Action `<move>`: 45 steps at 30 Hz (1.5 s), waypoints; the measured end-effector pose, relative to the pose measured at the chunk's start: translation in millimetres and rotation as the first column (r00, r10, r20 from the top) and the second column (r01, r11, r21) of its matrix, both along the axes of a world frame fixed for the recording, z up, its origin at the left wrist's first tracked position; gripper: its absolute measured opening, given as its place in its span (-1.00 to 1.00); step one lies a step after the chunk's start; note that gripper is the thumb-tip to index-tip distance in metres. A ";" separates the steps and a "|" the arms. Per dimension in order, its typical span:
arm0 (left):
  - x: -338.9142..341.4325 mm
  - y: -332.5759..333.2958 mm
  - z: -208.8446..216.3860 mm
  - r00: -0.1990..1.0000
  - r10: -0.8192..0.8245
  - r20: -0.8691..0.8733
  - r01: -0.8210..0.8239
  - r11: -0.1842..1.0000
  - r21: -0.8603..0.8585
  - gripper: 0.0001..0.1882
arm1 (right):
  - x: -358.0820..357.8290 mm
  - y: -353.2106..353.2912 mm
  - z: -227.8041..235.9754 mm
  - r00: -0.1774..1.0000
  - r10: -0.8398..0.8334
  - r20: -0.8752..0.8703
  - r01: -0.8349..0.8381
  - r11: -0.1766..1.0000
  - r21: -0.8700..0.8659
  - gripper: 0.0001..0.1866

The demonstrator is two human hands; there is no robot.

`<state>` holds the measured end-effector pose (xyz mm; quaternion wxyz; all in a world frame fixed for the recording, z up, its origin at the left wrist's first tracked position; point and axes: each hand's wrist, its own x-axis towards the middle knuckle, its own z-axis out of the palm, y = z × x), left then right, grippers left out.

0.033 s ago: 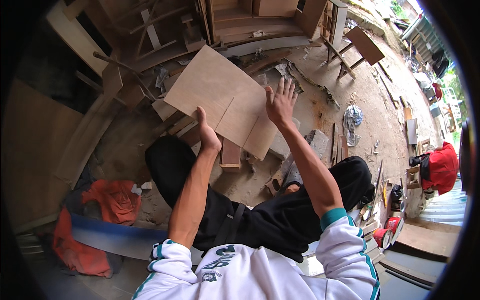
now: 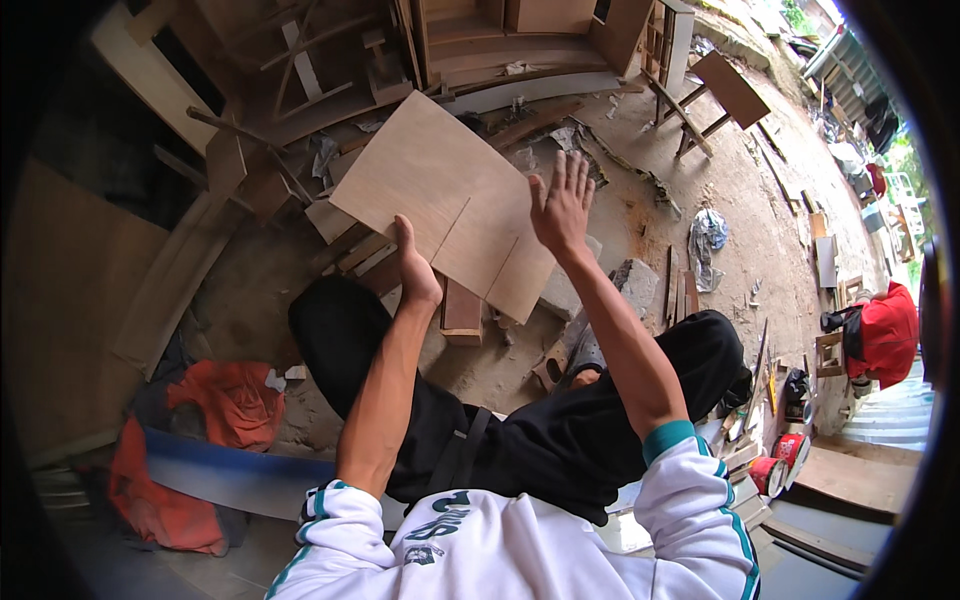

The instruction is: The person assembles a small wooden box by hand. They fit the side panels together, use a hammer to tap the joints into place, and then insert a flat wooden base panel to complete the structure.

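Observation:
A light-brown plywood board with two dark lines across its lower right part lies tilted in front of me. My left hand grips its near edge, thumb on top; the fingers are hidden beneath it. At the board's right corner my right hand is raised with fingers stretched out. It holds nothing, and I cannot tell whether its thumb touches the edge. Below the board a reddish-brown wood block shows, next to a grey concrete block.
Wooden cabinet frames stand at the far side. A small wooden stand is at the far right. Orange cloth lies at left, red cans at right. A person in red is at the far right edge.

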<state>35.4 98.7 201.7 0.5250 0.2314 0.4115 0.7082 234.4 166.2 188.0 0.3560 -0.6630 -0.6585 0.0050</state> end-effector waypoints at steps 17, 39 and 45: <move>53.3 8.9 5.1 0.649 -0.294 -0.702 0.161 0.955 -0.251 -0.27 | -23.4 -49.2 -47.9 0.673 0.343 -0.656 -0.494 0.868 -0.053 -0.35; 22.4 67.9 -125.8 0.450 -0.574 -0.684 0.207 0.812 -0.546 0.31 | 125.0 -126.0 44.1 0.916 -0.246 -0.318 0.039 0.842 -0.538 -0.64; 22.0 -6.0 -212.2 0.205 -0.604 -0.770 -0.077 0.775 -0.628 0.37 | 150.1 -146.2 39.7 0.776 -0.402 -0.486 0.088 0.833 -0.547 -0.67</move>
